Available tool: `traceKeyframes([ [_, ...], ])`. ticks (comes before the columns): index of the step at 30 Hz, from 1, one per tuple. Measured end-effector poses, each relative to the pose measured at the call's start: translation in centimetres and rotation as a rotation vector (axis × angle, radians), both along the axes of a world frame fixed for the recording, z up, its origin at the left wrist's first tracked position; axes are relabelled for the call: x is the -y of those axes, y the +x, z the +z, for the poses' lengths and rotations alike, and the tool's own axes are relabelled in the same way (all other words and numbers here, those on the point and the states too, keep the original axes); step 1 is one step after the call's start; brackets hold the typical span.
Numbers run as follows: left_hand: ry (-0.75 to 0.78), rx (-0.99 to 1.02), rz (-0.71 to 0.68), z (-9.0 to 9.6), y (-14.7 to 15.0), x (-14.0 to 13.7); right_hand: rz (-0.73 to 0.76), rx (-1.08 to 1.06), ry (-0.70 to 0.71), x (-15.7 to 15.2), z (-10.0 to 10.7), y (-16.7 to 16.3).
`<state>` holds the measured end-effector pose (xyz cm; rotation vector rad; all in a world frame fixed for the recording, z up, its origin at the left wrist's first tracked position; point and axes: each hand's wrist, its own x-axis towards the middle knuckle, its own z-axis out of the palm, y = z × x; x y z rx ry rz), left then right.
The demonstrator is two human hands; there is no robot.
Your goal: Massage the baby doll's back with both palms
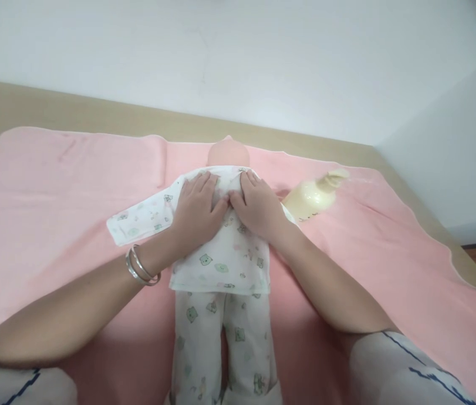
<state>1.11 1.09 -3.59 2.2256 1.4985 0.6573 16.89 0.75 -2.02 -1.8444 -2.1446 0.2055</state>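
Observation:
A baby doll (228,153) lies stretched out with its head away from me, dressed in a white top (221,273) and white trousers (199,343), both printed with small green animals. My left hand (200,211) rests flat on the upper left part of the top, fingers pointing toward the head. On the upper right part lies my right hand (258,205), also flat, its thumb close to the left thumb. Both hands are open and press on the cloth without gripping it. The left sleeve (140,219) spreads out sideways; the right sleeve is mostly hidden behind my right arm.
A pink blanket (73,185) with some creases lies under the doll, over a tan surface (136,116). Right of the doll, a pale yellow bottle (311,197) with a pump-like top lies on the blanket. A white wall (221,56) rises behind.

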Motion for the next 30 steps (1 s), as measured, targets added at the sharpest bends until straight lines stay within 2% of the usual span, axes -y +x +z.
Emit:
traceKeyframes([
  [3, 0.009, 0.007, 0.005, -0.2, 0.0, -0.1, 0.004, 0.014, 0.069, -0.1, -1.1, 0.0],
  [7, 0.026, 0.023, 0.006, -0.4, -0.1, -0.2, 0.001, 0.02, 0.073, 0.2, -1.5, -0.2],
  [11, 0.023, -0.006, 0.004, 0.0, -0.1, 0.4, 0.008, 0.044, 0.056, 0.1, -1.0, 0.0],
  [18, 0.046, -0.14, -0.056, 1.1, 0.6, 2.4, 0.166, 0.161, -0.073, 0.6, 0.6, 1.2],
  [23, -0.026, -0.092, -0.065, 0.9, 0.1, 0.8, 0.18, 0.275, -0.037, 3.0, 1.4, 0.0],
  [27, 0.021, -0.07, -0.059, 0.4, -0.4, -0.5, 0.125, 0.308, 0.043, 4.6, 1.3, -1.5],
  [30, 0.045, -0.08, -0.049, 0.2, -0.4, -0.3, 0.094, 0.257, 0.062, 4.6, 1.0, -1.8],
])
